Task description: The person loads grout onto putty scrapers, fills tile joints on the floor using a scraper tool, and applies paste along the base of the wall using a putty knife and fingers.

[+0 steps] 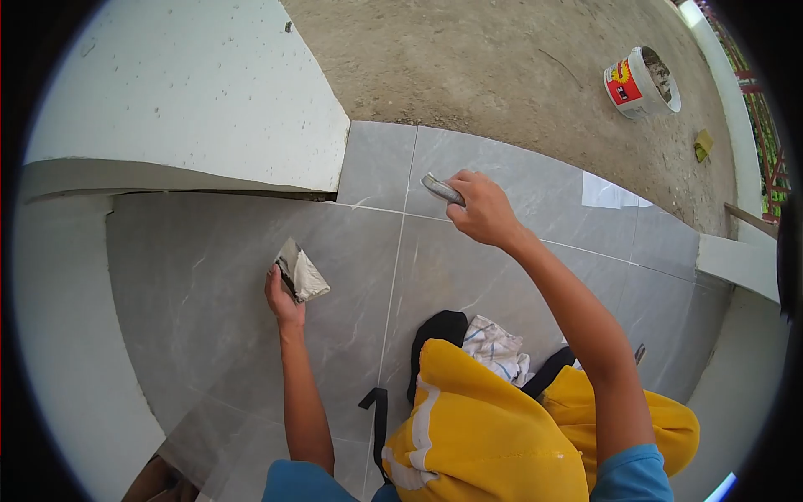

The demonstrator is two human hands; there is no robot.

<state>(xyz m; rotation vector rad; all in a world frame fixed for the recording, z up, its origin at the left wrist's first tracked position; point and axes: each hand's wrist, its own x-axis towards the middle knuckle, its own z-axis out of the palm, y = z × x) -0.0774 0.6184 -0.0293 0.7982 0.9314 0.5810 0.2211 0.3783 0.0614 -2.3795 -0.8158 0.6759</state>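
My left hand [286, 299] is closed round the edge of a flat plate [289, 251] that carries a lump of pale paste [309, 278]. Farther right and forward, my right hand [483, 209] grips a small grey tool [442, 189], whose end points up and left. Both hands are above large grey floor tiles [351, 259] with white joint lines between them. The tool is near the crossing of two joints; whether it touches the floor I cannot tell.
A white wall block [192, 92] stands at the upper left. On rough concrete [452, 58] are a white bucket [629, 86] and a yellow-green item [703, 145]. A patterned cloth [493, 345] lies by my feet. White walls border both sides.
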